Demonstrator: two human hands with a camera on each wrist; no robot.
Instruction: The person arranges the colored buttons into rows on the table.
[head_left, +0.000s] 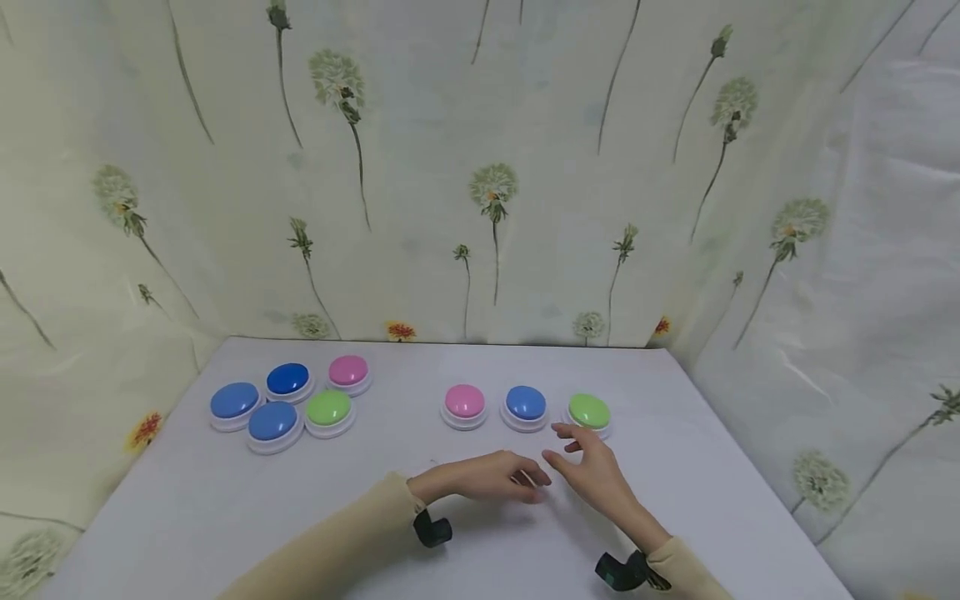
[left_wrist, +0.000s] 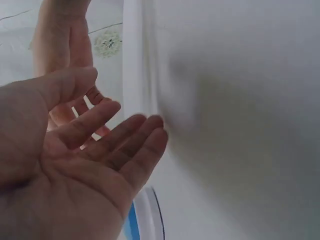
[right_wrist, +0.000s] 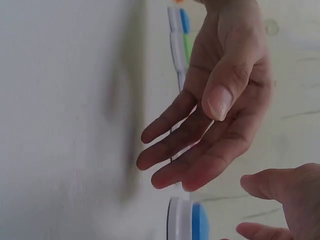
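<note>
My left hand (head_left: 487,477) hovers over the white table in front of the row of push buttons, its relaxed fingers pointing right and holding nothing. Facing it, my right hand (head_left: 596,473) is also bare of any object, thumb and fingers spread apart. Its fingertips overlap the front edge of the green button (head_left: 588,410) in the head view. Left of that stand a blue button (head_left: 526,403) and a pink button (head_left: 464,401), all on round white bases. The left wrist view shows the left palm (left_wrist: 80,185) with loosely bent fingers.
At the table's left stands a cluster of several more buttons: blue ones (head_left: 273,421), a green one (head_left: 328,408) and a pink one (head_left: 348,370). Dandelion-print cloth (head_left: 420,167) hangs behind the table (head_left: 187,517) and along its sides. Each wrist wears a dark camera (head_left: 432,528).
</note>
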